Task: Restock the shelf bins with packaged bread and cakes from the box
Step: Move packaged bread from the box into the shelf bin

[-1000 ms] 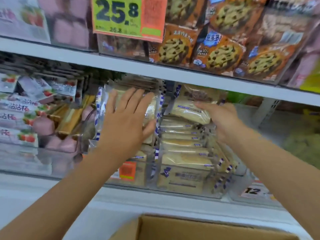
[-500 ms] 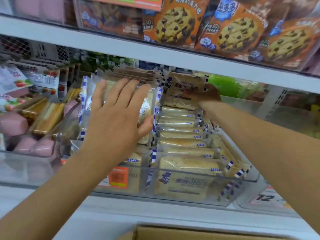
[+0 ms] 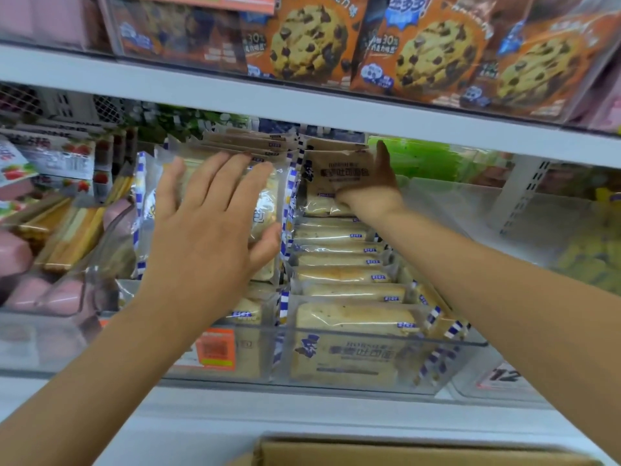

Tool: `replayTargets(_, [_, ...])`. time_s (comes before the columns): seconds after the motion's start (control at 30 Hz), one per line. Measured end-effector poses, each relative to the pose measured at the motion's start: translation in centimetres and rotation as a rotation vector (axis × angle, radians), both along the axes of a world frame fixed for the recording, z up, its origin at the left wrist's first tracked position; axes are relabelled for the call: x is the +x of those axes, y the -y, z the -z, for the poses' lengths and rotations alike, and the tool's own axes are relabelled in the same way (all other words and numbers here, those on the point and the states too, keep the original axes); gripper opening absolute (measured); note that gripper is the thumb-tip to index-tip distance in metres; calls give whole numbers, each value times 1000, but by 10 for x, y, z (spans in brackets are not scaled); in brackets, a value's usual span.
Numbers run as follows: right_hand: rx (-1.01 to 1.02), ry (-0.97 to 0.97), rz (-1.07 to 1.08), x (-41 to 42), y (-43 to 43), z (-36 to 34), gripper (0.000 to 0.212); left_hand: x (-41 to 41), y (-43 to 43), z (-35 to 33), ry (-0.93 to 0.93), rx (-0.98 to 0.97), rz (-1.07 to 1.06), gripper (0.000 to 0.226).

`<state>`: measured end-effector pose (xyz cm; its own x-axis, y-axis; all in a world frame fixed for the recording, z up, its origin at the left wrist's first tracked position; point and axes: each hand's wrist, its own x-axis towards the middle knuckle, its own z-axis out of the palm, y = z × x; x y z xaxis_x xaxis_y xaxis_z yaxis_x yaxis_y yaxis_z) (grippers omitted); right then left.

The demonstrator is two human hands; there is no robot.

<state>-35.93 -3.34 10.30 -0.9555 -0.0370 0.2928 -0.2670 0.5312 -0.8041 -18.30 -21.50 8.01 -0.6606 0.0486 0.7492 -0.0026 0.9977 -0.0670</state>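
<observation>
The left hand lies flat with its fingers spread wide, holding nothing and pressing the standing bread packs of the left row back into the clear bin. That press is worth holding until the neighbouring row is settled, since the tall packs look ready to tip forward.

To the right, the right hand is deep under the shelf, thumb up against the back pack. Whether its fingers grip that pack or only push it I cannot tell. The pack should go in upright, label facing out, snug behind the right row of packs lying flat, and squeezed gently, because soft bread dents. The box waits below, near the front edge.
</observation>
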Motion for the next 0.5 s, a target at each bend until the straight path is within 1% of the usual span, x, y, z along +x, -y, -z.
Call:
replayTargets(0.1, [-25,-127,-30,-2,2,-1,89,0,0,-1,3,4,0,59])
replayTargets(0.17, [5,-225,30,-2,5,1,86,1,0,-1,1,7,1,59])
replayTargets(0.23, [46,-268,87,-4,6,6,80,1,0,-1,-4,9,3,58])
replayTargets(0.3, [182,-260,128,-5,5,7,79,1,0,-1,-5,12,8,58])
replayTargets(0.37, [383,-189,176,-2,2,5,89,1,0,-1,-2,16,11,58])
replayTargets(0.43, [492,-228,120,8,1,2,97,1,0,-1,-2,15,8,58])
replayTargets(0.5, [566,-344,-8,8,0,3,90,1,0,-1,0,15,11,58])
